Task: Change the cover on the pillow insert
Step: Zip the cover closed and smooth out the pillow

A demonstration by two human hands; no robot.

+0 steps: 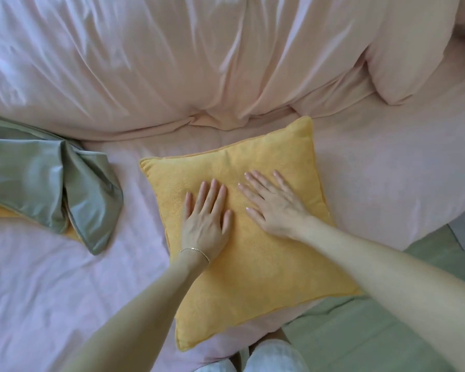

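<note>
Head view: left hand (206, 221) and right hand (275, 208) spread flat on yellow pillow (253, 259); green cover (51, 183) lies apart; swap likely finished, smoothing left.

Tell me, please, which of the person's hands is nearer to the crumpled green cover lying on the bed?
Left. The left hand rests flat on the yellow pillow, on the side toward the green cover. The right hand lies flat farther right, away from it.
</note>
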